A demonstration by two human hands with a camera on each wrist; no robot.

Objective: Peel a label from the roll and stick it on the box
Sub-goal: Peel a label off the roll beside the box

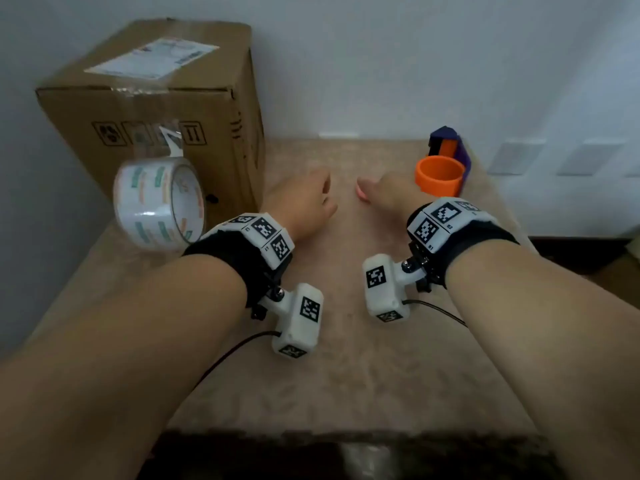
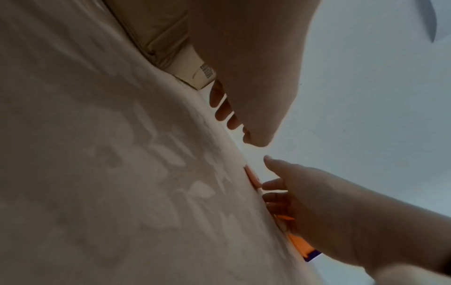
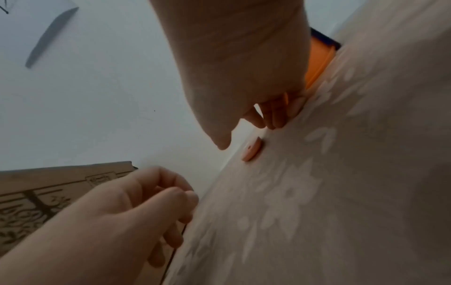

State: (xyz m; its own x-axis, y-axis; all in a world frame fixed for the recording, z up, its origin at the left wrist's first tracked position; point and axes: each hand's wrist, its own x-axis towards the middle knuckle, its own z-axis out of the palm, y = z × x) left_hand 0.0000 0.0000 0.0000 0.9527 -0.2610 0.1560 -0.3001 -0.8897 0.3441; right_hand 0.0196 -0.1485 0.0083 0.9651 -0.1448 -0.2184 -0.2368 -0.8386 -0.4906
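A brown cardboard box (image 1: pixel 156 98) stands at the back left with a white shipping label on its top. The white label roll (image 1: pixel 159 202), printed with coloured labels, sits against the box's front, and a clear strip leads from it up onto the box face. My left hand (image 1: pixel 311 199) hovers mid-table to the right of the box, fingers loosely curled and holding nothing (image 3: pixel 171 202). My right hand (image 1: pixel 377 192) is beside it, fingers reaching down to the cloth (image 3: pixel 246 133), empty. A small pink disc (image 1: pixel 362 195) lies on the cloth just beyond my right thumb.
An orange ring (image 1: pixel 440 178) and a purple-and-orange dispenser (image 1: pixel 450 143) stand at the back right, just beyond my right hand. A beige flowered cloth (image 1: pixel 346 375) covers the table, which meets a white wall behind. The table's left edge runs close under the roll.
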